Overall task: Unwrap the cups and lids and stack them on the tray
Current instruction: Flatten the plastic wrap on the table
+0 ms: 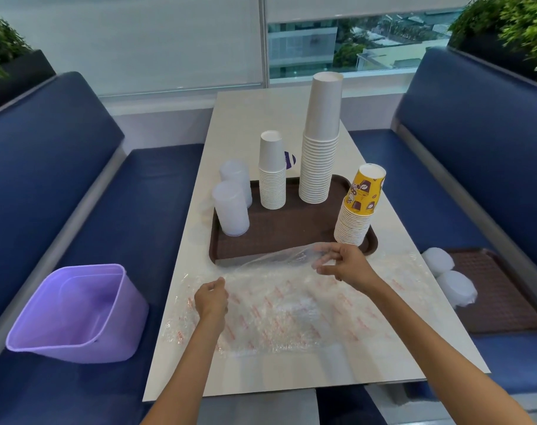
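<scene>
A brown tray (291, 228) on the white table carries upside-down stacks: a tall white cup stack (321, 142), a short white cup stack (272, 176), a yellow-topped cup stack (357, 207) and two clear stacks (231, 210). Clear plastic wrap with red print (285, 305) lies spread on the table in front of the tray. My right hand (342, 265) pinches a lifted edge of the wrap near the tray's front rim. My left hand (211, 297) pinches the wrap's left part, fingers curled.
A purple bin (77, 311) sits tilted on the blue left bench. On the right bench lies a second brown tray (500, 299) with two white wrapped stacks (448, 277). A purple sticker (289, 160) is behind the short stack.
</scene>
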### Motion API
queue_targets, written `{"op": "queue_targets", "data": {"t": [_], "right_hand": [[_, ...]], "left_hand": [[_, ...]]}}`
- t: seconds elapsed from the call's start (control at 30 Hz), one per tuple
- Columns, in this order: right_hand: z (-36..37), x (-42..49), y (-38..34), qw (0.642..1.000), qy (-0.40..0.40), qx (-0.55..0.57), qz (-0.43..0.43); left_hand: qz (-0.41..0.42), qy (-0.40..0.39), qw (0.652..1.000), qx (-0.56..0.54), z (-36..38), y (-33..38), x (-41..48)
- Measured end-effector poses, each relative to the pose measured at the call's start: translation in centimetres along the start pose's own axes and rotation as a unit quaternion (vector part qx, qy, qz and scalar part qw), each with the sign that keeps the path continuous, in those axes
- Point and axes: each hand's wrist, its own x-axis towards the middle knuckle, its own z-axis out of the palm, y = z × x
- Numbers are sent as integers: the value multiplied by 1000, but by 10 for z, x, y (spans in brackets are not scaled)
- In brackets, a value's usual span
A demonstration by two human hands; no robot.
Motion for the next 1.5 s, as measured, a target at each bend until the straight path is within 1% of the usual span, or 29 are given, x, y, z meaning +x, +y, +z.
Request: {"op": "queue_targets", "data": {"t": [0.13,0.27,0.33,0.4,0.43,0.5,0.57,0.63,0.7,0.77,0.87,0.97,1.07,1.13,1.27,1.33,1.4,1.47,1.5], "right_hand": [[-7,1,-3,998,28,-47,-35],[-14,1,0,994,70,-68,-57],[-17,0,3,997,68,-20,-38],[-14,-4,5,998,45,38,2],[-12,-7,7,997,48,43,28],[-5,-11,11,992,84,19,88],[3,-14,16,983,118,-29,135],[9,-18,24,978,130,-75,143],[16,-25,35,975,145,-104,131],[23,-31,44,969,166,-143,116],[29,-39,50,953,197,-200,110],[34,-47,61,937,217,-245,119],[37,-56,70,928,219,-263,144],[40,-60,70,927,229,-262,142],[57,-64,62,918,285,-260,89],[73,-65,57,916,296,-270,13],[92,-64,50,919,271,-275,-75],[112,-55,47,914,216,-314,-139],[121,-50,45,903,191,-349,-162]], "left_hand": [[-7,-11,1000,-12,-4,7,1],[12,-13,1000,-16,-6,9,2],[42,-20,999,-2,-5,7,0],[80,-25,996,30,-5,3,-4],[100,-25,993,52,-5,1,-5],[136,-28,985,99,-5,-4,-8],[157,-30,978,131,-7,-10,-9],[157,-31,979,129,-10,-16,-11],[139,-30,983,116,-9,-19,-14],[134,-18,981,140,-6,-19,-14],[160,-2,964,210,-4,-22,-16],[206,18,938,278,-10,-33,-19],[225,39,915,334,-14,-44,-23],[234,51,902,361,-15,-49,-27],[271,75,887,366,-18,-53,-30],[324,97,873,351,-17,-56,-30],[395,100,856,317,-13,-55,-33],[457,57,837,294,-7,-53,-33],[469,26,834,289,-3,-52,-32]]}}
